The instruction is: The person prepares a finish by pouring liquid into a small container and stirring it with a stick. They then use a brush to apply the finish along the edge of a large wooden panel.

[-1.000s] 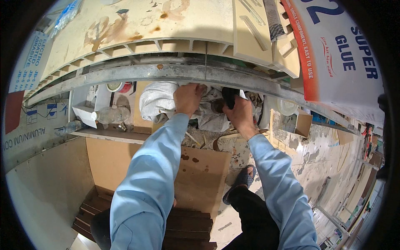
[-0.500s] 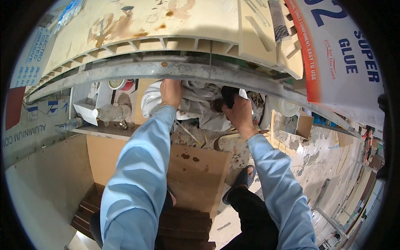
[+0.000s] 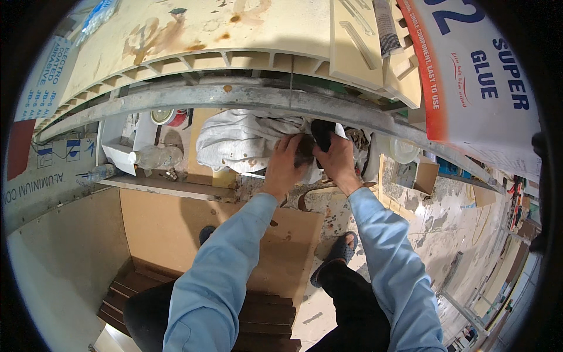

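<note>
Under the bench's metal rail, my right hand is closed round a black object, its kind unclear. Close beside it on the left, my left hand curls its fingers over a brown rounded thing, which they partly cover. The two hands nearly meet. A stained whitish cloth lies bunched to the left of my left hand, on the low shelf beneath the bench. Crumpled dark and pale material sits just right of my right hand.
Above the hands runs the metal rail, edging a stained cream bench panel. A large white and orange carton stands at the upper right. Left on the shelf lies a clear plastic bottle. Brown board covers part of the floor below.
My left hand has let go of the cloth and moved right to the brown thing beside my right hand. The cloth now lies spread further left. My right hand stays on the black object.
</note>
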A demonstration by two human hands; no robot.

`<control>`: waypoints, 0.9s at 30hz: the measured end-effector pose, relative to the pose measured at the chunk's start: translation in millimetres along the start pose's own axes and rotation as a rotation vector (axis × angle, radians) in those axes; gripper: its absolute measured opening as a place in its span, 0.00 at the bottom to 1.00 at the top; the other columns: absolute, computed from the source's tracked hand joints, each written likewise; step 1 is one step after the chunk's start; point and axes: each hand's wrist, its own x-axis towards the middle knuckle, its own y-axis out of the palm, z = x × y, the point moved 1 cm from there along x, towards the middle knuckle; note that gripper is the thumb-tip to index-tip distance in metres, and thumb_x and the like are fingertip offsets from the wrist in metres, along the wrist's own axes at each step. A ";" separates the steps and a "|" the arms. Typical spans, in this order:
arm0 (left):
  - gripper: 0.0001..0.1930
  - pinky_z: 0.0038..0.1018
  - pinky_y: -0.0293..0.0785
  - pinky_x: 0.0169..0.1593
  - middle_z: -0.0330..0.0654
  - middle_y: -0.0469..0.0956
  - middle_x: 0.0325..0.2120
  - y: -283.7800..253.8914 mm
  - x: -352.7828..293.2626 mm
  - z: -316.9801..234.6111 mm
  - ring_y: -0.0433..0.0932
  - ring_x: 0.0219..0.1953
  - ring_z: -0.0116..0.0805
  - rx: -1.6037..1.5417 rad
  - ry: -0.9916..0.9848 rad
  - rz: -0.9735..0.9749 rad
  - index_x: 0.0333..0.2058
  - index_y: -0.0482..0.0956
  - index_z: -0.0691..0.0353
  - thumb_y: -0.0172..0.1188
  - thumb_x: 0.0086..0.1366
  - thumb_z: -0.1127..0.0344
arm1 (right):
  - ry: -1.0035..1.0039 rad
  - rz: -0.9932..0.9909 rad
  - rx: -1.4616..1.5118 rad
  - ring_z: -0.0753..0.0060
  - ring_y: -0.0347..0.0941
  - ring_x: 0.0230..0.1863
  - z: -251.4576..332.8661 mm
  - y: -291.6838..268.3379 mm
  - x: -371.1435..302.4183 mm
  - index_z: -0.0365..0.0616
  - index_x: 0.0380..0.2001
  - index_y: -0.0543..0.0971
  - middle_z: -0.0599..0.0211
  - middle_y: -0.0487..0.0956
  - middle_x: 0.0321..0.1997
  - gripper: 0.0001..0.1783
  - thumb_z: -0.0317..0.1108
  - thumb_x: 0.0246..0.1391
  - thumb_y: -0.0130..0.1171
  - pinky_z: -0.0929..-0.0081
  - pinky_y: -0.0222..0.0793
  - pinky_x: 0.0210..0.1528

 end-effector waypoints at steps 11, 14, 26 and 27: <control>0.30 0.37 0.78 0.56 0.52 0.81 0.50 -5.9 5.2 12.7 0.82 0.51 0.51 -0.163 -0.085 0.017 0.58 0.79 0.65 0.75 0.55 0.70 | 0.432 0.072 0.813 0.78 0.81 0.35 -37.0 34.1 -13.4 0.36 0.44 0.86 0.66 0.88 0.38 0.11 0.32 0.62 0.71 0.73 0.77 0.39; 0.29 0.38 0.78 0.55 0.51 0.80 0.51 -10.6 0.4 8.5 0.82 0.51 0.50 -0.235 -0.156 0.043 0.58 0.80 0.65 0.75 0.57 0.68 | 0.312 0.058 0.271 0.73 0.81 0.34 -48.8 39.9 -18.9 0.28 0.38 0.84 0.56 0.88 0.33 0.16 0.34 0.57 0.74 0.67 0.77 0.41; 0.31 0.36 0.80 0.49 0.49 0.78 0.50 -120.6 -50.4 -86.8 0.80 0.48 0.48 -0.033 0.010 -0.101 0.56 0.75 0.63 0.77 0.55 0.70 | 0.358 0.265 0.669 0.74 0.80 0.44 4.8 -103.2 -79.3 0.46 0.64 0.77 0.66 0.84 0.52 0.26 0.24 0.64 0.65 0.73 0.80 0.45; 0.31 0.35 0.80 0.48 0.49 0.78 0.49 -136.1 -58.0 -102.1 0.80 0.48 0.47 -0.022 0.002 -0.104 0.56 0.75 0.63 0.77 0.54 0.70 | 0.130 0.193 0.536 0.73 0.81 0.44 22.1 -122.1 -87.1 0.42 0.57 0.80 0.62 0.85 0.48 0.20 0.27 0.62 0.67 0.69 0.80 0.42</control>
